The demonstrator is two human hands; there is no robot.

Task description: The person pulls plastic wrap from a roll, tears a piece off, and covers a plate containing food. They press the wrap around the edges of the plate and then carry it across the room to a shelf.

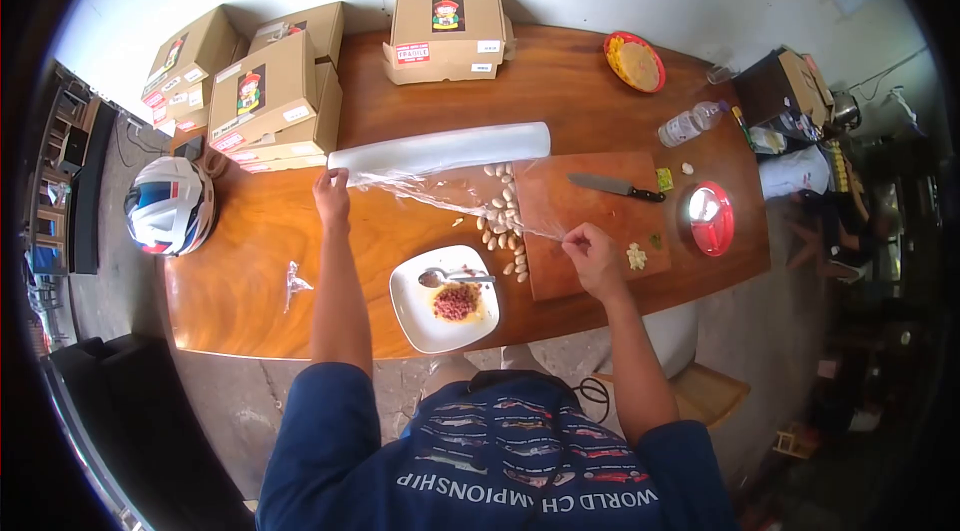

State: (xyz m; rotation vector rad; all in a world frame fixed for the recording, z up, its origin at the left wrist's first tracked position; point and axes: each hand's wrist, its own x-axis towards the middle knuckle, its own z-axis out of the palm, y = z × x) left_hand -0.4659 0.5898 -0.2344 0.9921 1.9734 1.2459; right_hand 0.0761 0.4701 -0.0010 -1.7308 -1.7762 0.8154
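A roll of clear plastic wrap (450,146) lies across the wooden table, with a loose sheet pulled from it toward me. Near the roll's left end, my left hand (332,195) pinches one corner of the sheet. My right hand (594,256) pinches the other end above the cutting board (560,266), so the film stretches slantwise between them. Beneath and beside the film lie several pale oval nuts or seeds (497,221). A white square plate (415,316) with reddish minced food (457,302) and a spoon (470,279) sits between my forearms.
On the board are a knife (610,184) and chopped garlic-like pieces (636,256). Right of it stand a red dish (712,221) and a plastic bottle (690,124). Cardboard boxes (445,31) line the back; a helmet (170,206) is at left. Crumpled plastic (295,286) lies near the front.
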